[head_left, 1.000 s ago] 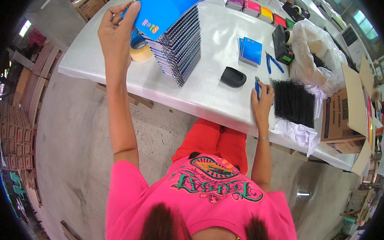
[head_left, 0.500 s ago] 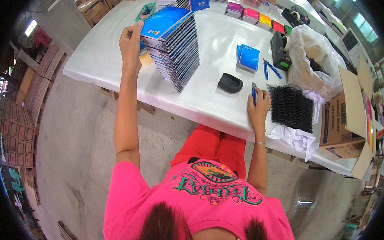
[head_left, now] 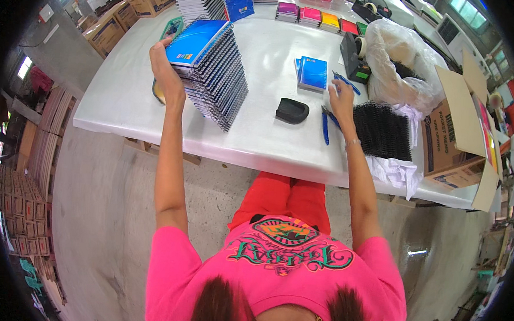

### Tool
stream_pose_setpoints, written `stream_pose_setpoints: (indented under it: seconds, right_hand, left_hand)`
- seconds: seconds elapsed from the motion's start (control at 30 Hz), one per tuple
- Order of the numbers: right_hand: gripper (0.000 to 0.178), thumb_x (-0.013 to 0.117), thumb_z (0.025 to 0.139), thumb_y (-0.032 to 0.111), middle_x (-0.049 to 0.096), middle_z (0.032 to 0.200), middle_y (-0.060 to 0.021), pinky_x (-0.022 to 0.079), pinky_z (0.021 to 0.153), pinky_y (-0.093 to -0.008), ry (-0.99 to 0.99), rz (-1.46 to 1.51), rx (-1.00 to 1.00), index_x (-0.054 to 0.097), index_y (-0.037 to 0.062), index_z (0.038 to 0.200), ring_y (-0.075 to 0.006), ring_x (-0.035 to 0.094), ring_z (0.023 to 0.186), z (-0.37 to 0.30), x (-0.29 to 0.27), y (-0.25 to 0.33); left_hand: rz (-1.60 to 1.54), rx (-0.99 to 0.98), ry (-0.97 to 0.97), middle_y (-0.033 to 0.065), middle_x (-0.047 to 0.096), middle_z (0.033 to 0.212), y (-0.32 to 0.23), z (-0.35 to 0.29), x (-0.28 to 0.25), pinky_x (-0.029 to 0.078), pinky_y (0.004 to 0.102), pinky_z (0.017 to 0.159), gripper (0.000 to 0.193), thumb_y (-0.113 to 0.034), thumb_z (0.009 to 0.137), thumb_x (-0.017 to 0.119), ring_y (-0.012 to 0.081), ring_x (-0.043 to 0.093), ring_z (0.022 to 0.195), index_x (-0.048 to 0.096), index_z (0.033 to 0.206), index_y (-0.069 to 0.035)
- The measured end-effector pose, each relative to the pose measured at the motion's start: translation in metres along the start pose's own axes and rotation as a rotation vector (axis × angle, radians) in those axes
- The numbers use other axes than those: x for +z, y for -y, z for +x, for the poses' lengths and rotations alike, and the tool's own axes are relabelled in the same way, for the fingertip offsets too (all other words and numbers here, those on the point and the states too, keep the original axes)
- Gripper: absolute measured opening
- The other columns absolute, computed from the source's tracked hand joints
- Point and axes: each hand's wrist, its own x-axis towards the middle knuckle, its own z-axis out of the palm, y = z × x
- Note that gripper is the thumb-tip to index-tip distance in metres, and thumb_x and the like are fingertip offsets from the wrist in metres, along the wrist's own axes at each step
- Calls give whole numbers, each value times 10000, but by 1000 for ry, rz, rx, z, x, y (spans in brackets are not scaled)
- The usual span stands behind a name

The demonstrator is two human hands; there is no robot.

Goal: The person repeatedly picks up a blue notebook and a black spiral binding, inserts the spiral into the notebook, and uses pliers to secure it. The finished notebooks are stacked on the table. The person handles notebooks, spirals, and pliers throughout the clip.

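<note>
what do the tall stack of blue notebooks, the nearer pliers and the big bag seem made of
Notebook stack: paper, judging by pale page edges; shiny top cover, perhaps coated card; coils metal or plastic, unclear.
Nearer pliers: dark, probably metal head; smooth blue handles, likely plastic or rubber.
Big bag: likely thin plastic film, crinkled and translucent.

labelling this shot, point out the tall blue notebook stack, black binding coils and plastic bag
Tall blue notebook stack [head_left: 217,78], head view: coiled side
Black binding coils [head_left: 383,131], head view: middle
Plastic bag [head_left: 396,89], head view: front side
</note>
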Motion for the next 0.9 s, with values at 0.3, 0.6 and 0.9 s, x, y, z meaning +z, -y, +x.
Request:
stream_pose_setpoints:
  seconds: [0.3,0.6,0.9]
  right_hand:
    - [671,811,813,249,685,1039,-232,565,778,-346,148,374,510,511,-105,1298,-305,693,814,41,30,-1]
    - [855,791,706,-25,637,845,-123,503,754,-356,77,144,-79,428,186,1450,-261,618,776,14,-53,67]
    - [771,667,835,-22,611,816,-114,528,769,-339,275,233,-309,362,163,1518,-240,613,746,-85,-135,141]
  left_hand:
    - [246,516,-227,106,542,1085,-72,-70,-3,367,373,994,345,-294,1043,432,229,511,1103,584,1098,11]
    - [382,469,553,120,512,1242,-61,-153,70,357,427,1033,285,-81,904,643,308,472,1218,626,1187,-113]
    - [744,456,1136,34,678,1063,-71,-171,86,230,532,1103,237,-118,915,603,218,609,1072,657,1145,-137]
